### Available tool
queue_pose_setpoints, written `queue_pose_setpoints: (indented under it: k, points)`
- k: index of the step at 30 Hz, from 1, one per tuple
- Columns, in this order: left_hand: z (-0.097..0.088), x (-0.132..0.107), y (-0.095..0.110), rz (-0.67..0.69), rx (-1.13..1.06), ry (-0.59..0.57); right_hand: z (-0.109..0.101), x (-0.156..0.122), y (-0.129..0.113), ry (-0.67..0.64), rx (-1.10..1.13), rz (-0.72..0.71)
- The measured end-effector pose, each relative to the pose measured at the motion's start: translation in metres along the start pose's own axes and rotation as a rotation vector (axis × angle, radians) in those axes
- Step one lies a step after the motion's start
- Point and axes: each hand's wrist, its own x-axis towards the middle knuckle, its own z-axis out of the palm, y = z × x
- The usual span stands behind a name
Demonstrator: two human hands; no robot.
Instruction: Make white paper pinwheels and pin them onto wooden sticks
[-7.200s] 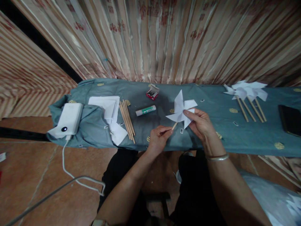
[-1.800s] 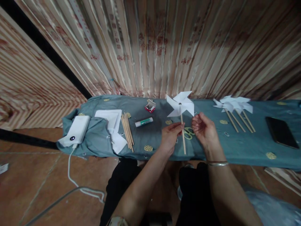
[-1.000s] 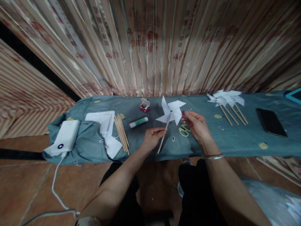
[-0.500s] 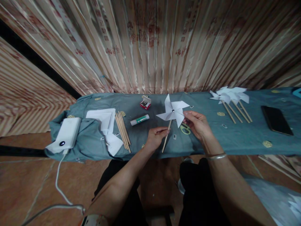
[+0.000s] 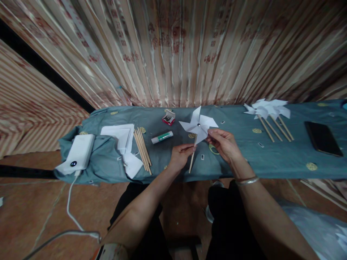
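Observation:
A white paper pinwheel (image 5: pixel 198 125) on a wooden stick (image 5: pixel 192 160) is held upright over the blue-grey cloth table (image 5: pixel 238 159). My left hand (image 5: pixel 181 156) pinches the stick below the paper wheel. My right hand (image 5: pixel 222 144) is just right of the wheel, its fingertips closed on the wheel's lower right blade. A metal pin shows at the wheel's centre.
Finished pinwheels (image 5: pixel 268 109) lie at the back right beside a black phone (image 5: pixel 322 143). A glue stick (image 5: pixel 162 137), a small red box (image 5: pixel 168 117), loose wooden sticks (image 5: pixel 142 149), white paper sheets (image 5: pixel 121 138) and a white power bank (image 5: pixel 78 152) with a cable lie to the left. Scissors (image 5: pixel 211 149) are partly hidden under my right hand.
The pinwheel has been held upright on its stick by my left hand throughout the last second; the wheel has turned a little, and my right hand stays at its blade.

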Motion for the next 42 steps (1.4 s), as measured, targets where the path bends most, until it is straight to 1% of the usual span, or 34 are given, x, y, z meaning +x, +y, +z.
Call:
queue_pose_setpoints:
  k: [4,8,14,19,31,35,42]
  points:
    - [0.001,0.000,0.001,0.002,-0.001,-0.007,0.001,-0.001,-0.001,0.012,0.008,0.000]
    - [-0.001,0.001,0.004,0.016,0.021,-0.019,-0.003,0.000,-0.003,0.028,0.006,-0.006]
    - [-0.004,0.000,0.006,0.012,0.017,-0.029,-0.007,0.001,-0.003,0.015,-0.011,-0.016]
    - [-0.004,-0.001,0.005,-0.001,0.017,-0.043,-0.003,0.002,-0.002,0.003,-0.010,-0.003]
    - [-0.004,-0.001,0.006,0.015,0.001,-0.030,0.006,0.000,-0.001,-0.001,-0.006,0.022]
    - [-0.006,0.001,0.008,0.016,0.016,-0.012,0.003,0.002,-0.002,0.012,-0.003,0.003]
    - [-0.009,-0.001,0.011,0.021,0.025,-0.032,-0.001,0.004,-0.001,0.035,-0.109,-0.052]
